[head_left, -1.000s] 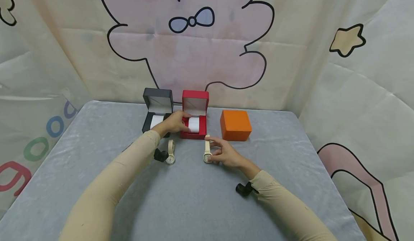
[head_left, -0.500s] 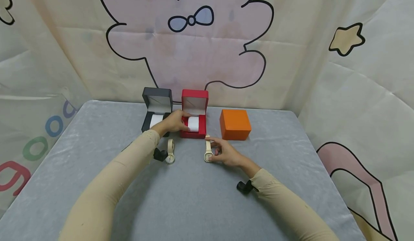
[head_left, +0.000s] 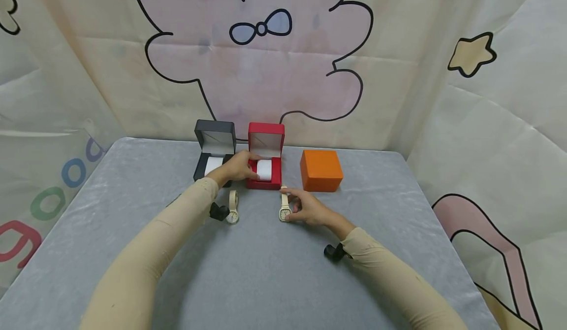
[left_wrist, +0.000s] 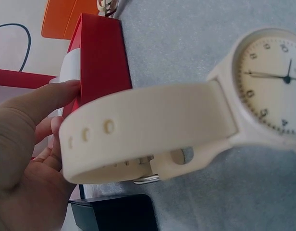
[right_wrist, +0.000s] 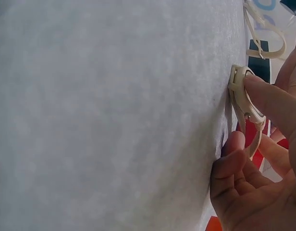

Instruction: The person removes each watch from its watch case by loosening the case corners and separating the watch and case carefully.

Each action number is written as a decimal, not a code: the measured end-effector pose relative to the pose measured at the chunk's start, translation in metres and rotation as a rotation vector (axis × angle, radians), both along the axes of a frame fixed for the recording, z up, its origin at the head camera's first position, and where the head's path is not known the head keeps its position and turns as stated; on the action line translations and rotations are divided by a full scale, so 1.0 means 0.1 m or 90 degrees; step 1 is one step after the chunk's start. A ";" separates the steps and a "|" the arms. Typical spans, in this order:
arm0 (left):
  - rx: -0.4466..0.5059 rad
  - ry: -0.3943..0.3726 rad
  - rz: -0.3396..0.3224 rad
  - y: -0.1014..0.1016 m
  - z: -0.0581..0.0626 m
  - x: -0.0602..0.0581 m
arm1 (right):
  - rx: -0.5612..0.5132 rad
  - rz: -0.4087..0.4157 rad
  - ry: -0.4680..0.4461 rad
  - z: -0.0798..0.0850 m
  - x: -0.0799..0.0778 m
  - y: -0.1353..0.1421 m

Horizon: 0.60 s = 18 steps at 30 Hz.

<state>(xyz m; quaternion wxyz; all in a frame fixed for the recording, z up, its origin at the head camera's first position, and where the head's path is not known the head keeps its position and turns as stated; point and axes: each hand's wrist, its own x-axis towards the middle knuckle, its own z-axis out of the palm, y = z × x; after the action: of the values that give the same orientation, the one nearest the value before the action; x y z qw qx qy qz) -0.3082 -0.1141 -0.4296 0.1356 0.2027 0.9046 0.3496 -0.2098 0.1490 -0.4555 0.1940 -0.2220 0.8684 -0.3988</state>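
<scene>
Clearly, from where I stand, one cream watch is on the table in the person's right hand; its dial points toward the person, and the far end of its strap is just beside the front right corner of the red box. This hand holds the watch narrowly, with the thumb at the dial and a finger at the far part of the strap. The left hand reaches into the red box, its thumb and fingers at the left end of the white cushion; whether they pinch this cushion, I cannot tell. The lid of the box stands open. Below the left wrist, a second cream watch rests on the table, with its strap closed by a metal buckle into a loop and with black numerals on its dial. To the left of the red box there is a dark grey box, open also, partly hidden behind the left hand. On the other side, well apart from it, sits an orange box, which is closed. Behind everything hangs a pale curtain with a blue bow tie drawn on it.
</scene>
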 end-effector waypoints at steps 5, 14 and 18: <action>-0.013 -0.013 0.005 0.01 0.00 -0.02 | 0.017 0.026 0.006 0.00 -0.05 0.00; -0.020 -0.013 0.004 0.01 0.00 -0.02 | 0.025 0.046 -0.013 0.04 -0.09 0.00; -0.020 -0.016 0.006 0.01 0.02 0.00 | 0.022 0.043 -0.018 0.02 -0.09 0.02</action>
<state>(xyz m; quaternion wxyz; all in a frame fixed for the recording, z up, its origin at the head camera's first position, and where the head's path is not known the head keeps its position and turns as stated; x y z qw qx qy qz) -0.3077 -0.1128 -0.4275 0.1483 0.1918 0.9092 0.3384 -0.2190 0.1509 -0.4536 0.2236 -0.2425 0.8641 -0.3803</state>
